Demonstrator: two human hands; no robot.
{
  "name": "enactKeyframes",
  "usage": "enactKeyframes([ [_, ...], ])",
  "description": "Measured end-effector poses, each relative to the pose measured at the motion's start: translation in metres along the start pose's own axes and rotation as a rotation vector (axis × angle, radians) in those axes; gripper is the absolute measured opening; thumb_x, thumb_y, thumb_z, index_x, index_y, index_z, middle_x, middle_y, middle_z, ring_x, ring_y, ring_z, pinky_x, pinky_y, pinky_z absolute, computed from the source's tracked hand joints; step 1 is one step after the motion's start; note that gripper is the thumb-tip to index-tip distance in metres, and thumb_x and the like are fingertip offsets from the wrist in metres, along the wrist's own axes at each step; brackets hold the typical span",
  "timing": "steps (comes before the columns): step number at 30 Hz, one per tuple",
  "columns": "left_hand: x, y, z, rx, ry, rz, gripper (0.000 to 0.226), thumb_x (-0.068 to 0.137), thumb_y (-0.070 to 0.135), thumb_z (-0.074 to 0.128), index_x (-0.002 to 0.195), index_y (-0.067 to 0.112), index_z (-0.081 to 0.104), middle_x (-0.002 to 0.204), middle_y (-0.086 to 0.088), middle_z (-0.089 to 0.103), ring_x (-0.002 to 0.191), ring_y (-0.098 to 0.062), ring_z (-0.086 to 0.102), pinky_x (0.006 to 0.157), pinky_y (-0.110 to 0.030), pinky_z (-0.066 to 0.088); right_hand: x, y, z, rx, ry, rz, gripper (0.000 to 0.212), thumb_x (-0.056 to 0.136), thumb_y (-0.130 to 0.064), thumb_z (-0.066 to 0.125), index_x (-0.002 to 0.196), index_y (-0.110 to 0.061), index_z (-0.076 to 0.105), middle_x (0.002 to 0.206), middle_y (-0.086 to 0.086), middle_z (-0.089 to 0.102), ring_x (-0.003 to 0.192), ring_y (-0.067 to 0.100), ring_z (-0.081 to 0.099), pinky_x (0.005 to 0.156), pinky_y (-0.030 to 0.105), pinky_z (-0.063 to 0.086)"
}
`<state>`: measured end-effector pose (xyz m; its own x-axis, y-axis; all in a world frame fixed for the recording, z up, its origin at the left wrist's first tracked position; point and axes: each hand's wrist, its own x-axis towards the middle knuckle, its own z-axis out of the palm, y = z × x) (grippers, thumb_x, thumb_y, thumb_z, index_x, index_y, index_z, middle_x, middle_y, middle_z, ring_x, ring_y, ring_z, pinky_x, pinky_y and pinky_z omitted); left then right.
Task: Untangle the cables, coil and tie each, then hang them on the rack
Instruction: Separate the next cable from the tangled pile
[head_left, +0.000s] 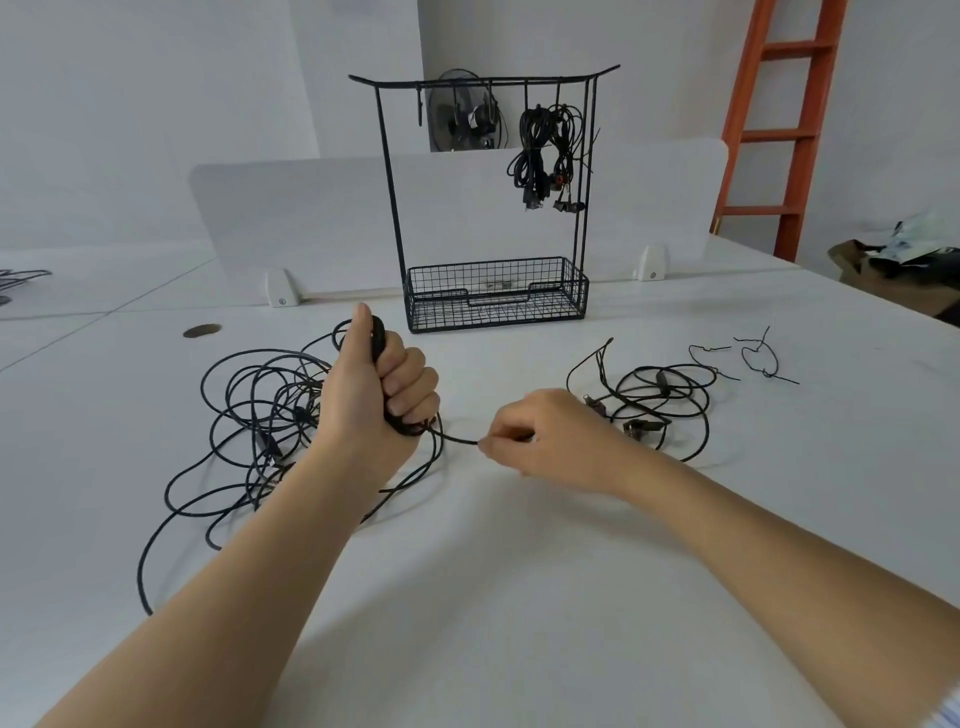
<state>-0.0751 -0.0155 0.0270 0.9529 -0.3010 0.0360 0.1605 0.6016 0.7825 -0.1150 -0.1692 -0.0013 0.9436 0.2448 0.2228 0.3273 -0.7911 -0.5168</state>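
My left hand (382, 382) grips a small coil of black cable (378, 340), held upright above the white table (493, 597). From the coil a strand (453, 438) runs right to my right hand (545, 439), which pinches it between thumb and fingers. A tangled heap of black cable (249, 410) lies left of my left hand. Another loose cable with plugs (660, 400) lies right of my right hand. The black wire rack (491, 208) stands behind, with two tied coils (543, 150) hanging from its top bar at the right.
Thin black twist ties (758, 356) lie on the table at the right. The rack's base is a wire basket (496, 293). A white divider panel (311, 228) stands behind it. An orange ladder (779, 130) leans at the back right, and a round cable hole (201, 330) is at the left.
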Motion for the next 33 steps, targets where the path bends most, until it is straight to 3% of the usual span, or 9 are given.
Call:
enactKeyframes([
  [2,0.003,0.002,-0.004,0.027,0.071,-0.044,0.065,0.096,0.049,0.033,0.038,0.019,0.027,0.036,0.006,0.021,0.028,-0.007,0.018,0.031,-0.015,0.012,-0.001,0.002,-0.010,0.028,0.032,0.043,0.023,0.084,-0.029,0.062,0.067,-0.015,0.061,0.063,-0.002,0.056,0.064,0.010,0.047,0.060,0.009,0.034],
  [4,0.006,0.003,-0.009,0.116,0.121,-0.109,0.058,0.093,0.051,0.041,0.047,0.019,0.026,0.039,0.006,0.022,0.029,-0.007,0.019,0.032,-0.014,0.013,-0.003,0.003,-0.023,0.124,0.038,0.064,0.021,0.082,-0.026,0.067,0.063,-0.020,0.059,0.062,-0.005,0.055,0.056,0.003,0.044,0.056,0.010,0.033],
  [9,0.003,-0.002,-0.008,0.689,0.067,-0.180,0.043,0.079,0.046,0.064,0.060,0.017,0.038,0.050,0.001,0.041,0.037,-0.009,0.029,0.033,-0.014,0.022,-0.003,0.005,-0.034,0.368,0.125,0.041,0.021,0.079,-0.008,0.069,0.066,-0.024,0.066,0.067,-0.006,0.066,0.063,0.001,0.055,0.066,0.015,0.044],
  [12,-0.006,-0.009,0.000,1.172,-0.072,-0.193,0.050,0.063,0.060,0.070,0.062,0.012,0.054,0.053,-0.001,0.043,0.044,-0.013,0.030,0.041,-0.018,0.024,-0.004,0.001,-0.029,0.390,0.168,0.013,0.020,0.077,-0.007,0.070,0.066,-0.023,0.069,0.069,0.002,0.069,0.067,0.005,0.056,0.067,0.019,0.045],
  [16,-0.010,-0.020,0.004,1.563,-0.166,-0.256,0.048,0.074,0.052,0.066,0.059,0.015,0.039,0.050,0.003,0.037,0.041,-0.014,0.030,0.044,-0.022,0.024,-0.003,-0.003,-0.023,0.375,0.187,-0.010,0.007,0.076,-0.004,0.071,0.073,-0.010,0.073,0.078,0.017,0.070,0.069,0.022,0.059,0.071,0.035,0.049],
  [21,-0.011,-0.021,0.006,1.371,-0.308,-0.329,0.052,0.093,0.043,0.046,0.050,0.017,0.031,0.041,0.005,0.031,0.034,-0.011,0.025,0.037,-0.016,0.021,-0.003,-0.001,-0.026,0.465,0.123,0.010,0.018,0.077,0.000,0.068,0.069,-0.017,0.070,0.059,-0.005,0.064,0.054,0.002,0.051,0.054,0.012,0.042],
  [26,-0.012,-0.015,0.001,1.033,-0.418,-0.408,0.048,0.096,0.048,0.031,0.057,0.021,0.025,0.051,0.006,0.019,0.046,-0.010,0.017,0.041,-0.018,0.015,-0.001,0.009,-0.034,0.622,0.240,0.148,0.017,0.079,-0.005,0.068,0.069,-0.018,0.068,0.045,-0.010,0.055,0.040,0.001,0.038,0.043,0.010,0.031],
  [29,-0.009,-0.016,0.000,0.845,-0.340,-0.331,0.049,0.096,0.048,0.028,0.056,0.021,0.026,0.048,0.008,0.022,0.043,-0.008,0.021,0.039,-0.017,0.018,0.001,0.012,-0.033,0.633,0.321,0.183,0.016,0.080,-0.006,0.067,0.068,-0.018,0.067,0.051,-0.009,0.058,0.039,0.000,0.040,0.043,0.010,0.033],
  [33,-0.002,-0.022,0.000,0.672,-0.086,-0.016,0.049,0.097,0.045,0.031,0.057,0.018,0.029,0.048,0.005,0.028,0.044,-0.012,0.024,0.041,-0.020,0.020,0.002,0.006,-0.024,0.445,0.433,0.116,0.012,0.083,-0.010,0.065,0.071,-0.010,0.068,0.056,-0.007,0.056,0.043,-0.001,0.045,0.047,0.007,0.034],
])
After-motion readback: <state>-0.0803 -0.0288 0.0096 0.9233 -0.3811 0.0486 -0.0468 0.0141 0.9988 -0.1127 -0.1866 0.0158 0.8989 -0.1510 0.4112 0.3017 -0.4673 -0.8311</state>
